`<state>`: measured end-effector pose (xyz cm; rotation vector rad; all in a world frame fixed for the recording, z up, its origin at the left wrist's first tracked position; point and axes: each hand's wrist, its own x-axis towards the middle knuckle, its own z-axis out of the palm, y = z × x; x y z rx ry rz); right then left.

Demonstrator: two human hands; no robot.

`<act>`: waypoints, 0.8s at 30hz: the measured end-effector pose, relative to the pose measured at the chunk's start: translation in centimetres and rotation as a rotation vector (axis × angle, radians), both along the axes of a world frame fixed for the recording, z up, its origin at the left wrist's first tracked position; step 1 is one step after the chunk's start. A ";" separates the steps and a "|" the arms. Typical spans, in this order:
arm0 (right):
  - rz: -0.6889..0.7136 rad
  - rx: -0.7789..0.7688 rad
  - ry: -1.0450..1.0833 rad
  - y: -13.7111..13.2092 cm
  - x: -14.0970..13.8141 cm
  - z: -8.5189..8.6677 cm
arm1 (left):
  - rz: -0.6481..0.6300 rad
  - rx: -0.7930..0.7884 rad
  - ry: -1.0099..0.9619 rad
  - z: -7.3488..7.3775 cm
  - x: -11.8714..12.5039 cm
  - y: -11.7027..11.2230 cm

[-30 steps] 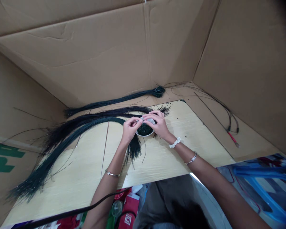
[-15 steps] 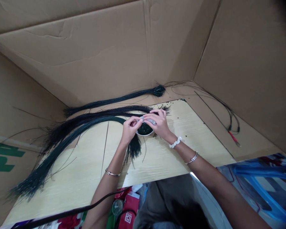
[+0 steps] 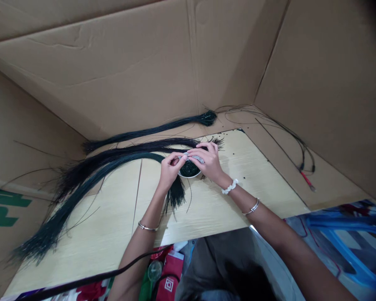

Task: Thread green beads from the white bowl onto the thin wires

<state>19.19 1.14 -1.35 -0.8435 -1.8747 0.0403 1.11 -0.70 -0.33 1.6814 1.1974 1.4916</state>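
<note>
Both of my hands meet over a small white bowl (image 3: 189, 176) filled with dark, shiny bits like beads. My left hand (image 3: 170, 169) is closed in a pinch at the bowl's left edge. Its fingertips touch those of my right hand (image 3: 209, 161), which pinches from the other side with its back fingers arched over the bowl. Whatever lies between the fingertips is too small to make out. A dark green bundle of long strands (image 3: 113, 165) runs beside and under my left hand, its cut end fanning out below. Behind it lies a blackish strand bundle (image 3: 138, 146).
A third strand bundle (image 3: 153, 128) lies along the cardboard wall (image 3: 119, 75). On the right are thin dark cords (image 3: 288, 131) and a red-handled tool (image 3: 307, 180). Small dark specks dot the pale board (image 3: 253, 200). A black cable (image 3: 106, 276) crosses below my left forearm.
The view has shifted very slightly. Both hands keep the same pinch above the bowl, and nothing else has visibly moved.
</note>
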 end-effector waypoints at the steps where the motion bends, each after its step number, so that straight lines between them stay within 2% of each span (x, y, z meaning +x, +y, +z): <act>1: 0.004 0.010 0.005 0.0 0.0 0.0 | 0.000 0.001 0.004 -0.1 0.0 0.0; 12: 0.020 -0.032 -0.033 -0.2 0.0 0.2 | -0.011 0.050 0.108 0.5 -0.1 -0.2; 24: 0.019 -0.050 -0.017 0.1 0.1 -0.1 | -0.099 -0.171 -0.006 0.3 -0.4 0.2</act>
